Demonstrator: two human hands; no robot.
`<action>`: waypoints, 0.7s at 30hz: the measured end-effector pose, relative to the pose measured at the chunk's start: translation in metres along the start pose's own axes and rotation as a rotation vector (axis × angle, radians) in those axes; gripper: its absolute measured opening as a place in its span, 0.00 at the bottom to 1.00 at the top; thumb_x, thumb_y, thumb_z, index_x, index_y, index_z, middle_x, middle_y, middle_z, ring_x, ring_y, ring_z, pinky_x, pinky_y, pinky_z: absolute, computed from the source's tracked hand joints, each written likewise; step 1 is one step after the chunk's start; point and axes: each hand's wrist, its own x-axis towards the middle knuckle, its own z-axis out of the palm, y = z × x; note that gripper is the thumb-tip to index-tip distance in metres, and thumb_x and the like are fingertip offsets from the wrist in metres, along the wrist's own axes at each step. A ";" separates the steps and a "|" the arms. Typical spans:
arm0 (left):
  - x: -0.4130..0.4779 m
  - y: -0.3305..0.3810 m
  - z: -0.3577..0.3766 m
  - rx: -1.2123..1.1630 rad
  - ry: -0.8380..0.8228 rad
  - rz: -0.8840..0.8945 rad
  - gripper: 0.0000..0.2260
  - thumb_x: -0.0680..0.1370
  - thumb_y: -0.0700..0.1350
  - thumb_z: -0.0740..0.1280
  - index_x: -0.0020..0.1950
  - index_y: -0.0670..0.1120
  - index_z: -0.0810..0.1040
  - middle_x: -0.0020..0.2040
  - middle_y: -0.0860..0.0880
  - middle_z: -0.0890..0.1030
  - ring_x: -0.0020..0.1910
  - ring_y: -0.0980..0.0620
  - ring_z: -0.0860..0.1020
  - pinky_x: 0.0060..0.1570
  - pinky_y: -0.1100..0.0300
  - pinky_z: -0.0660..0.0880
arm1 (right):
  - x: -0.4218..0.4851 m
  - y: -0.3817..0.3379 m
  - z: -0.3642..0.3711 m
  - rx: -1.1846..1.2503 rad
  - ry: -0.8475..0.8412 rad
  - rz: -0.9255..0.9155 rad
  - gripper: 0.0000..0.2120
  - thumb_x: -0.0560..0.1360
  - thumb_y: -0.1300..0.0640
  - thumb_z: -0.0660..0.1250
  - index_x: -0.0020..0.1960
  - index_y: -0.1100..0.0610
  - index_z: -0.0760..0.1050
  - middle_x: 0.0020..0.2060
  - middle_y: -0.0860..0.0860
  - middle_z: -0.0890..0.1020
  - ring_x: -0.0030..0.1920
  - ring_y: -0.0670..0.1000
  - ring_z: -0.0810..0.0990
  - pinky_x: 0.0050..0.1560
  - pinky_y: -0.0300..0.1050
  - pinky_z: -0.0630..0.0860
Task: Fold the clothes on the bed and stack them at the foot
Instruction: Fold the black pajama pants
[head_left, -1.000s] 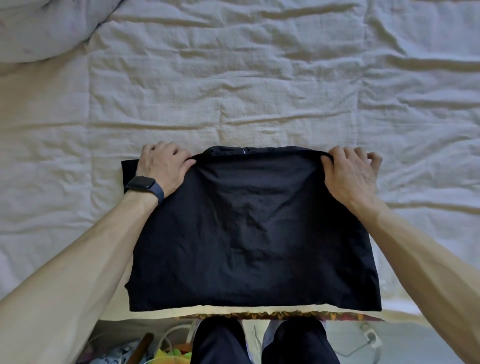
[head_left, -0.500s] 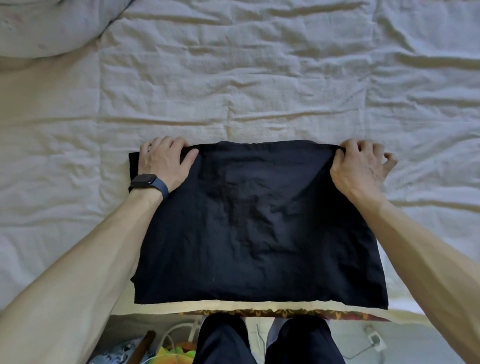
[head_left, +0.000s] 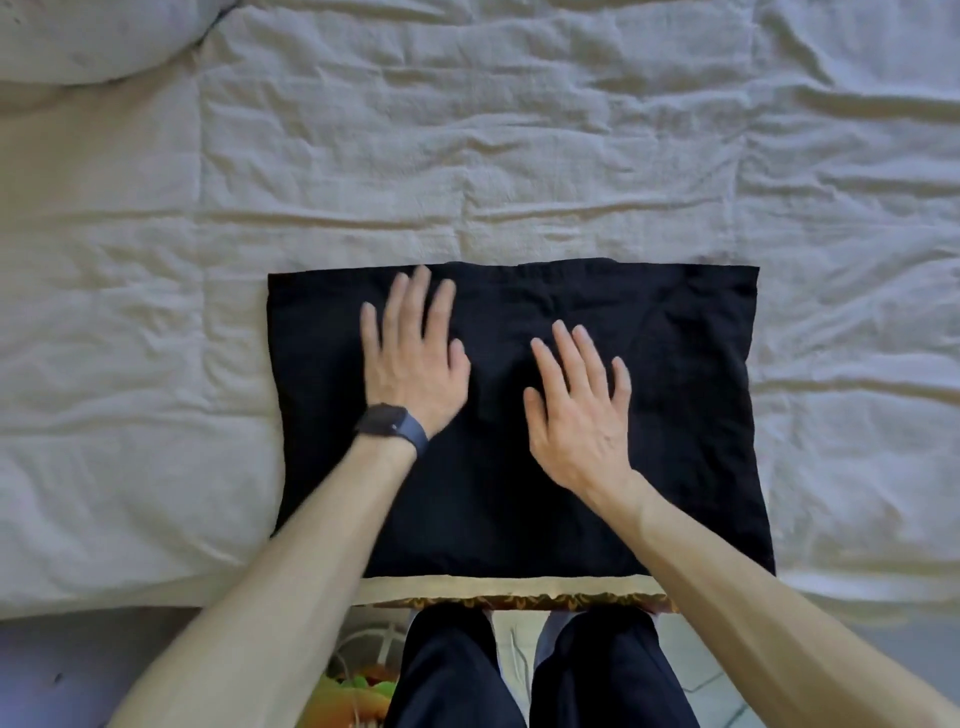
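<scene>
Beneath left hand (head_left: 415, 364), right hand (head_left: 582, 415): garment (head_left: 691, 426) layers indistinct.

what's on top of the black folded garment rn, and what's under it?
On top: left hand and right hand, fingers straight, flat on the black garment. Under it: the pale bed cover, visible around it; the part beneath, and the garment's inner folds, are hidden.

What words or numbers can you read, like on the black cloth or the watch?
None: no words, numbers or signs can be read here.
The black cloth shows no label or print.
The watch has a dark face, nothing on it.
The patterned strip at the bed's edge has shapes, not letters.
The colourful things on the floor are too blurred to tell.
</scene>
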 end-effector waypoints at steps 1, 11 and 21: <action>-0.018 0.013 0.012 -0.006 -0.033 0.073 0.30 0.78 0.52 0.62 0.80 0.49 0.62 0.81 0.46 0.59 0.80 0.44 0.56 0.75 0.38 0.51 | -0.004 0.000 0.006 -0.032 -0.015 -0.030 0.28 0.83 0.47 0.59 0.81 0.52 0.62 0.82 0.53 0.58 0.82 0.53 0.53 0.77 0.64 0.53; 0.000 -0.060 0.059 0.118 -0.080 -0.054 0.29 0.81 0.65 0.50 0.82 0.61 0.50 0.83 0.48 0.48 0.81 0.41 0.46 0.75 0.35 0.41 | 0.060 0.103 0.006 -0.080 -0.088 0.366 0.30 0.82 0.33 0.42 0.82 0.37 0.41 0.83 0.49 0.40 0.81 0.51 0.35 0.76 0.69 0.34; -0.161 0.000 0.055 -0.014 -0.222 -0.075 0.28 0.82 0.63 0.51 0.82 0.61 0.50 0.83 0.49 0.47 0.82 0.43 0.45 0.74 0.32 0.47 | -0.097 -0.012 0.036 -0.081 -0.125 -0.023 0.30 0.84 0.37 0.50 0.83 0.44 0.52 0.83 0.53 0.50 0.83 0.55 0.45 0.78 0.68 0.46</action>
